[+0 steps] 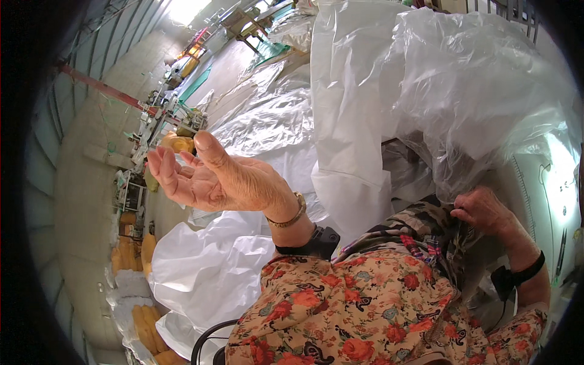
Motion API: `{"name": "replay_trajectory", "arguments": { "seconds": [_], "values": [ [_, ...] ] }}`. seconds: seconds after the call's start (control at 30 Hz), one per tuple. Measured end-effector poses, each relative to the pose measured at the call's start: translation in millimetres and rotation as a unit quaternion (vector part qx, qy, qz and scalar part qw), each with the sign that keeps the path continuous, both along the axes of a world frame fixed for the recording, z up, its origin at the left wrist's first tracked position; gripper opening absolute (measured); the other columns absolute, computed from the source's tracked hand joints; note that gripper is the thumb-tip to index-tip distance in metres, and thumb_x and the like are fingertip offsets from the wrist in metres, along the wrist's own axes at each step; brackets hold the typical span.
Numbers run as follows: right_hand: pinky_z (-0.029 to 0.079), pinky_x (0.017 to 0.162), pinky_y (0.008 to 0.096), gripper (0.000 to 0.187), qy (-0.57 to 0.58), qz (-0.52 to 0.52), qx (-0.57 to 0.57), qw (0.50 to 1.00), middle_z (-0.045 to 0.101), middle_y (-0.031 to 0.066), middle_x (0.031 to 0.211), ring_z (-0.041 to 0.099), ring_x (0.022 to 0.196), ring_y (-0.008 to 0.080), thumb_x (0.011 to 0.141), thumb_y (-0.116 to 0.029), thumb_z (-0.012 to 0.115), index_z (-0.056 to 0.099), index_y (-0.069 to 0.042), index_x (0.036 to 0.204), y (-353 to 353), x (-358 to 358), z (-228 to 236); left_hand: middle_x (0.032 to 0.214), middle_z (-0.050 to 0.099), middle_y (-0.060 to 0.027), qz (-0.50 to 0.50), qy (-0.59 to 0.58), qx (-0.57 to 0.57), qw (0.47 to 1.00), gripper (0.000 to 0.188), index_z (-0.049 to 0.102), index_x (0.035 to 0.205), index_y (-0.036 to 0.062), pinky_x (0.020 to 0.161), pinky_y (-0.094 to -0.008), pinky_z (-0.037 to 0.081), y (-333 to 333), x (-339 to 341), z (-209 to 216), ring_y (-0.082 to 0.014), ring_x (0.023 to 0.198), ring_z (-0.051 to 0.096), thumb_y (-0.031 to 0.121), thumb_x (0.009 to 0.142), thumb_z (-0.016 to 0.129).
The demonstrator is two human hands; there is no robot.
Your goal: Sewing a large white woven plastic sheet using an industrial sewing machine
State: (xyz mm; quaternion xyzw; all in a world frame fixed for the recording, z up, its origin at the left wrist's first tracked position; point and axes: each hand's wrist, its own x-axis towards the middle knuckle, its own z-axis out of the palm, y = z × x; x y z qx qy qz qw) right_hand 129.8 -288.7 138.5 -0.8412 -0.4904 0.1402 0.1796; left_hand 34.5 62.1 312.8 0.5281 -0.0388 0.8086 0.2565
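Note:
My left hand [225, 176] is raised in the air at the left, palm partly turned up. Its thumb stands apart and the fingers are loosely curled, with nothing in them. My right hand [483, 210] is low by my lap, its fingers closed at the lower edge of a crumpled clear plastic film [468, 79]. The film gathers toward the fingertips; the exact grip is partly hidden. Left of this film, a smooth white plastic sheet [347, 91] hangs down toward my knees. More white sheeting [207, 261] lies bunched below my left hand.
Shiny plastic sheets [261, 121] spread away beyond my left hand. Yellow bundles [146, 328] stand along the lower left. A red beam [103, 88] and cluttered equipment run along the left. A bright pale surface [556, 176] with a thin dark tool [561, 252] lies at the right.

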Motion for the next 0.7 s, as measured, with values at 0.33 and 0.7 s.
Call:
{"name": "replay_trajectory", "arguments": {
  "seconds": [0.33,0.7],
  "values": [
    [0.049,0.063,0.0465,0.03,-0.018,0.021,-0.016,0.999,0.062,0.0174,0.071,0.062,0.072,0.0392,0.09,-0.036,0.059,0.061,-0.007,0.081,-1,-1,-3,0.14,0.038,-0.0103,0.006,-0.03,-0.026,0.999,0.046,0.047,0.118,0.009,0.109,-0.0486,0.023,0,-8,2,-0.0257,0.13,0.037,0.012,0.081,0.075],
    [0.048,0.063,0.0487,0.032,-0.003,0.016,-0.019,1.0,0.062,0.0179,0.073,0.062,0.073,0.0411,0.092,-0.036,0.057,0.059,-0.006,0.081,-5,2,-11,0.136,0.043,-0.009,-0.048,-0.094,-0.058,0.993,0.037,0.051,0.113,0.006,0.107,-0.0375,0.028,4,-18,14,-0.0225,0.131,0.038,0.009,0.084,0.072]
  ]
}}
